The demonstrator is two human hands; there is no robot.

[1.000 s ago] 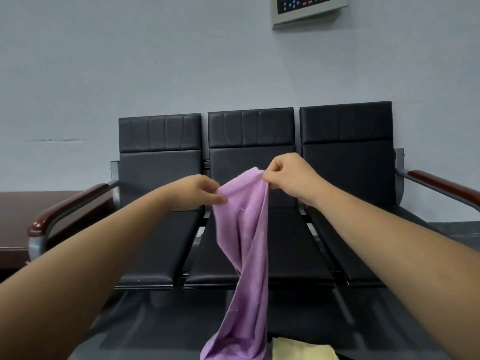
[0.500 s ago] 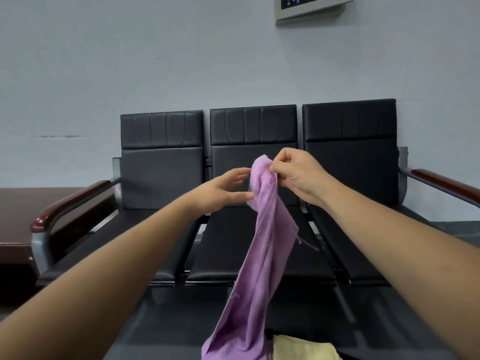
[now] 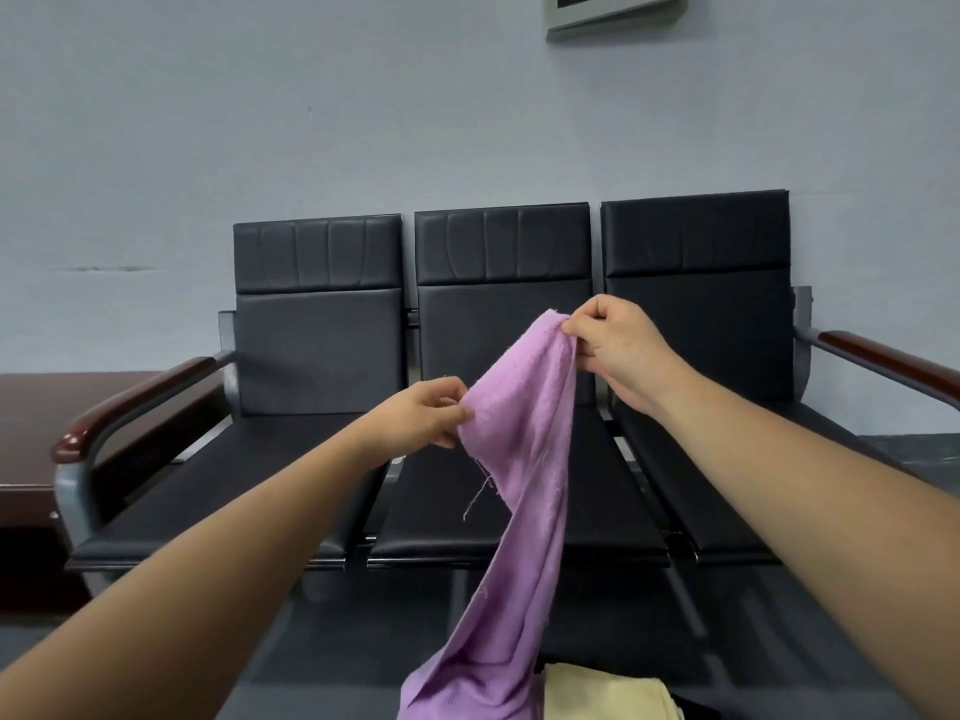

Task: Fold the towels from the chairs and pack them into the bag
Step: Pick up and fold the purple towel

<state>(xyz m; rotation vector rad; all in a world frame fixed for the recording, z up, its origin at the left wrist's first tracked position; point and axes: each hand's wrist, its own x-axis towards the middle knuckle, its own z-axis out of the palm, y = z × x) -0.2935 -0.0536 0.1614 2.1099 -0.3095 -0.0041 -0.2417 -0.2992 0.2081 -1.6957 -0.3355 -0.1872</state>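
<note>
A purple towel (image 3: 519, 491) hangs in front of the middle seat of a black three-seat bench (image 3: 322, 350). My right hand (image 3: 618, 350) pinches its top corner, held high. Lower and to the left, my left hand (image 3: 423, 415) pinches the towel's left edge. The towel's lower end drops out of view at the bottom. A pale yellow towel (image 3: 602, 696) lies at the bottom edge, just right of the purple one. The bag cannot be made out for certain; something dark shows beside the yellow towel.
The bench has wooden armrests on the left (image 3: 135, 402) and right (image 3: 893, 361). A dark brown table (image 3: 31, 439) stands at the left. A grey wall panel (image 3: 618, 7) hangs high on the wall. The floor is dark.
My left hand let go of the top edge, opened, then slid down and left and pinched the towel's left edge. My right hand kept its hold at the top corner.
</note>
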